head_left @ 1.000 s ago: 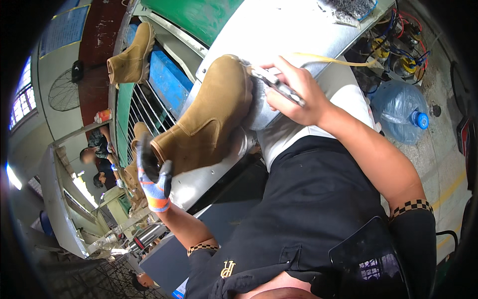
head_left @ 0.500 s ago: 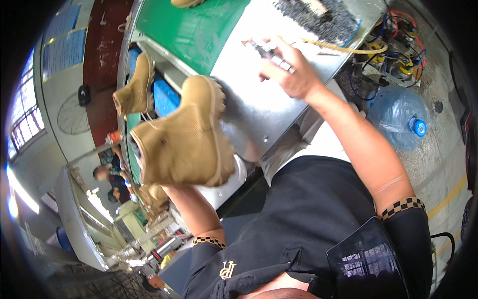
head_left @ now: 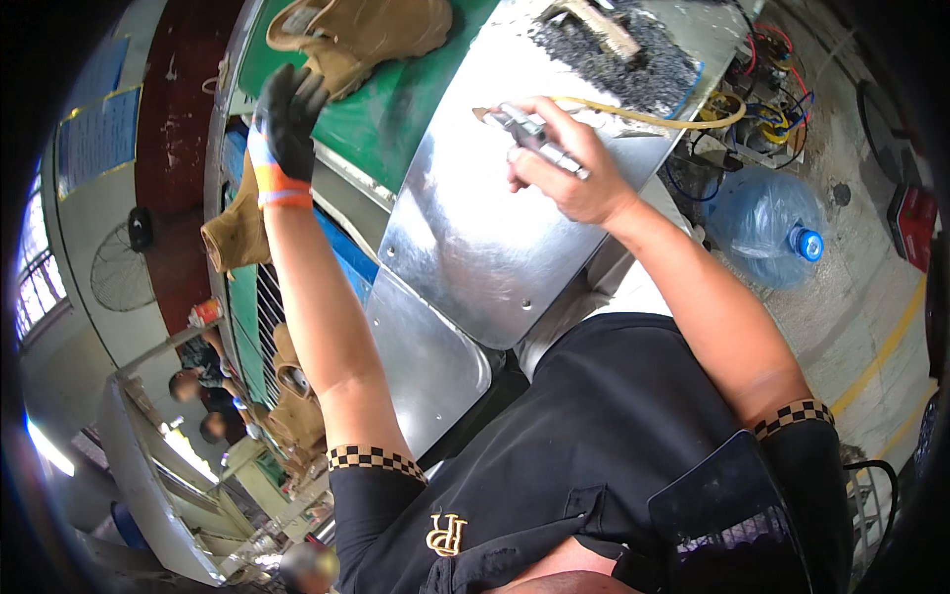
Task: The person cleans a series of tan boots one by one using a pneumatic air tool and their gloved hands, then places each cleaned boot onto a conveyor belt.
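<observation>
Tan ankle boot (head_left: pixel 391 32): on green desk (head_left: pixel 381 134), long axis roughly left-to-right, just beyond gloved left hand (head_left: pixel 284 129), the nearer, empty, fingers extended; contact unclear. Right hand (head_left: pixel 586 170): well apart, gripping silver pen-shaped tool (head_left: pixel 534 139).

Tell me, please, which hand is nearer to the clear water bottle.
Right. The right hand, holding a tool, is left of the bottle; the gloved left hand is farther left, beside a boot.

Own hands (head_left: pixel 586 178): two!
Own gloves (head_left: pixel 285 134): just one
Hand tools (head_left: pixel 534 141): a single one
Co-workers (head_left: pixel 214 428): three in sight
Fans (head_left: pixel 141 229): one
Water bottles (head_left: pixel 757 223): one, too!
Boots (head_left: pixel 237 236): several, overlapping, too tangled to count
</observation>
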`<move>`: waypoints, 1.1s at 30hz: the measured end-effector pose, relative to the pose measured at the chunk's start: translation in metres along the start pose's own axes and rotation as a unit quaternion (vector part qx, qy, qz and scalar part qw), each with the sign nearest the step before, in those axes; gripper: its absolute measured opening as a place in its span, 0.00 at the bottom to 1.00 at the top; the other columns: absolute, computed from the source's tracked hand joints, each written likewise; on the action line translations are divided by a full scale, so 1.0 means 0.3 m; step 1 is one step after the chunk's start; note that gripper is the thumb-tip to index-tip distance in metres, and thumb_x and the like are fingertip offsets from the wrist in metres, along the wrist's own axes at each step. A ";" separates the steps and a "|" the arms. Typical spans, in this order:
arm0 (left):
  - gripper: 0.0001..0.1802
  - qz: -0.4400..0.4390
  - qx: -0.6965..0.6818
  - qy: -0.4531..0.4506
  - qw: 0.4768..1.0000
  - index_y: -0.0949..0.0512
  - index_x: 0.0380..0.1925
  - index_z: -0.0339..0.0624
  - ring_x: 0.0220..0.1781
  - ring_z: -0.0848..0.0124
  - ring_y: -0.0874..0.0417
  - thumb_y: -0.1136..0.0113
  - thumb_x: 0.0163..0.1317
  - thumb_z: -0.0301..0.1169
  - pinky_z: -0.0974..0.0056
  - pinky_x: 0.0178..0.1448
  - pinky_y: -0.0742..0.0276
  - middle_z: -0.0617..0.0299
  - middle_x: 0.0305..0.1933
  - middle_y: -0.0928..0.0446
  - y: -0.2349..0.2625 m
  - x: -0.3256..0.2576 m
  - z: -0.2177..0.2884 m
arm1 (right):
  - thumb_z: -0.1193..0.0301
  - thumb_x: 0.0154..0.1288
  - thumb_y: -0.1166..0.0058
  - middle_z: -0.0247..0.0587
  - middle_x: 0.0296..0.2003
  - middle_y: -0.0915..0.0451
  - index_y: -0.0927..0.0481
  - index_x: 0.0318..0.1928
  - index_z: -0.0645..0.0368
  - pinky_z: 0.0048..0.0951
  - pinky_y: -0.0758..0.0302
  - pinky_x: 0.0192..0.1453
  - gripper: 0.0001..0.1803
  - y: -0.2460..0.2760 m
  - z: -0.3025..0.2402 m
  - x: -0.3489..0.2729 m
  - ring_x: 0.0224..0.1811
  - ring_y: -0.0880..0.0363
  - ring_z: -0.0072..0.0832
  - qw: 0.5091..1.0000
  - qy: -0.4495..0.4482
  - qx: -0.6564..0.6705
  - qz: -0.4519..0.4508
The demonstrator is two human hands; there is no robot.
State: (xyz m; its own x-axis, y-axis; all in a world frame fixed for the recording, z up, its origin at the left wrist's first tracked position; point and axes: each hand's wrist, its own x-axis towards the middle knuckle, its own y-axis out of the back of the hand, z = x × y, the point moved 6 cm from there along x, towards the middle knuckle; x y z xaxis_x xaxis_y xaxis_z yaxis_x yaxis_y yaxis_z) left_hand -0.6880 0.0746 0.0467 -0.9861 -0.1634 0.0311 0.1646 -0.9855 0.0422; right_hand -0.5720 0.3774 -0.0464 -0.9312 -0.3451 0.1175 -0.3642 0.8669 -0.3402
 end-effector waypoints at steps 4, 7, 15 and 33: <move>0.24 0.043 0.270 -0.023 0.962 0.30 0.63 0.34 0.54 0.68 0.20 0.45 0.71 0.34 0.65 0.58 0.25 0.54 0.57 0.22 0.370 -0.336 0.008 | 0.72 0.67 0.52 0.38 0.30 0.22 0.31 0.60 0.65 0.26 0.23 0.40 0.22 0.022 0.031 -0.002 0.32 0.21 0.23 0.986 0.054 -0.155 -0.009; 0.30 0.162 0.426 0.048 0.889 0.32 0.64 0.31 0.63 0.63 0.26 0.38 0.66 0.35 0.60 0.68 0.32 0.48 0.64 0.27 0.905 -0.622 0.044 | 0.71 0.67 0.52 0.38 0.30 0.22 0.32 0.63 0.66 0.26 0.23 0.41 0.25 0.022 0.029 0.000 0.33 0.21 0.24 0.977 0.059 -0.205 -0.021; 0.45 0.221 0.673 0.340 0.618 0.32 0.62 0.30 0.54 0.54 0.24 0.35 0.57 0.56 0.59 0.56 0.30 0.48 0.59 0.26 1.927 -1.379 -0.031 | 0.73 0.68 0.55 0.39 0.29 0.22 0.34 0.64 0.71 0.26 0.25 0.43 0.25 -0.058 -0.034 -0.003 0.34 0.22 0.26 0.997 0.021 -0.070 0.030; 0.18 0.418 0.376 0.114 0.819 0.18 0.53 0.45 0.50 0.58 0.16 0.43 0.63 0.32 0.56 0.58 0.22 0.51 0.49 0.17 1.545 -1.280 -0.238 | 0.70 0.66 0.51 0.33 0.24 0.21 0.26 0.60 0.59 0.22 0.27 0.26 0.22 -0.061 -0.019 -0.012 0.21 0.24 0.19 0.988 0.069 -0.131 0.040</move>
State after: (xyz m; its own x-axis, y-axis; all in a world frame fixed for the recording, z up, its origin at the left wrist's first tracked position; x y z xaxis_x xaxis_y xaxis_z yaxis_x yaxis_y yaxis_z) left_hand -0.2348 -0.3227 -0.0171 -0.4860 -0.8554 0.1791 0.6676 -0.2311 0.7078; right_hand -0.5620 0.3648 -0.0353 -0.9439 -0.2345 0.2324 -0.2635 0.9592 -0.1024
